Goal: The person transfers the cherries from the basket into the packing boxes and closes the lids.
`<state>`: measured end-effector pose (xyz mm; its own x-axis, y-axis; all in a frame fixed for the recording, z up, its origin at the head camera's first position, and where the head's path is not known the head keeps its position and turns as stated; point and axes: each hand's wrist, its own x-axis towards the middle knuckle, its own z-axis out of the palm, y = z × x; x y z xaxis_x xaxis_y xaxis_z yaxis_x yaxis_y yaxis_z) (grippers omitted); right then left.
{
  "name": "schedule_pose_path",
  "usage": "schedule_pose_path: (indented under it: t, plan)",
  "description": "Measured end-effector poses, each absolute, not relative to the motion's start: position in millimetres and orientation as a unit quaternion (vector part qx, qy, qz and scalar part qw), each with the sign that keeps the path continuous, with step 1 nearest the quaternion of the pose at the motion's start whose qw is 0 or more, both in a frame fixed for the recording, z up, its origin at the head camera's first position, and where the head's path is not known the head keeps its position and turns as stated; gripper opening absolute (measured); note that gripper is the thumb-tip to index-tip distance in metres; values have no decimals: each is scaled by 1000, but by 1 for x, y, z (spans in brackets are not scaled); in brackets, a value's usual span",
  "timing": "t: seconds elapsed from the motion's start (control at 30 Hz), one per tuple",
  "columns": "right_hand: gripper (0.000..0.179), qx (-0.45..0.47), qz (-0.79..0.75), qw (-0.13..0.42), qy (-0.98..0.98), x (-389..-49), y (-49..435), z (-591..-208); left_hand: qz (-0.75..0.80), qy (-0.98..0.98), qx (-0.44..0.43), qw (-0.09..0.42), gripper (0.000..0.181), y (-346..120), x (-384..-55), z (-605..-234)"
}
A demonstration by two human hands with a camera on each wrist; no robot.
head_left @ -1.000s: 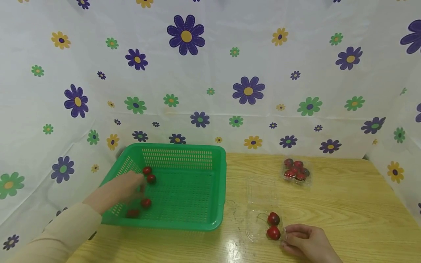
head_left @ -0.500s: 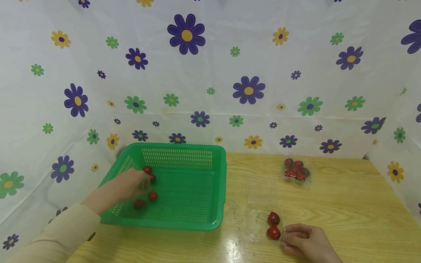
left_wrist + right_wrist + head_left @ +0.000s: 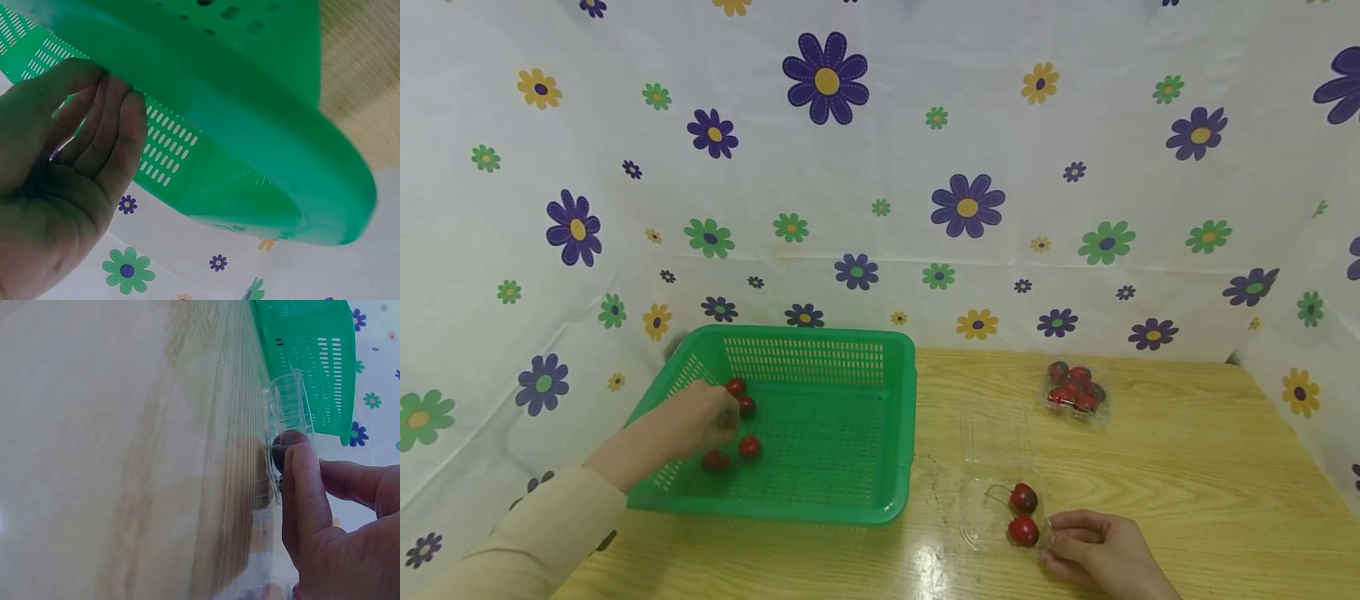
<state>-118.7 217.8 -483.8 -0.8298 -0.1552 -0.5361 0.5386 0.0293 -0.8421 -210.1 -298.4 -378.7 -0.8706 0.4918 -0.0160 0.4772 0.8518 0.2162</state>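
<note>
The right hand (image 3: 1101,550) pinched the clear container (image 3: 983,523). The left hand (image 3: 700,419) hung half-curled in the basket (image 3: 831,446), its hold unclear.

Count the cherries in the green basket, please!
4 visible: rearmost cherry at back left, second cherry just nearer, third cherry and leftmost cherry towards the front. The left hand may hide more.

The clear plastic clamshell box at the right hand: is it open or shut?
Open: its transparent lid lies folded back beyond the base, where two round red cherries sit uncovered.
</note>
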Motion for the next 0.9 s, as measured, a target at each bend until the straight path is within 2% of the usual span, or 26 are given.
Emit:
schedule_pose_path:
  t: [0.27, 0.9]
  plan:
    - [40, 147, -681, 252, 672, -119, 217, -484, 101, 964, 242, 46, 11, -296, -207, -375]
    - [40, 156, -678, 247, 674, -119, 215, -484, 135, 956, 260, 23, 14, -294, -205, -372]
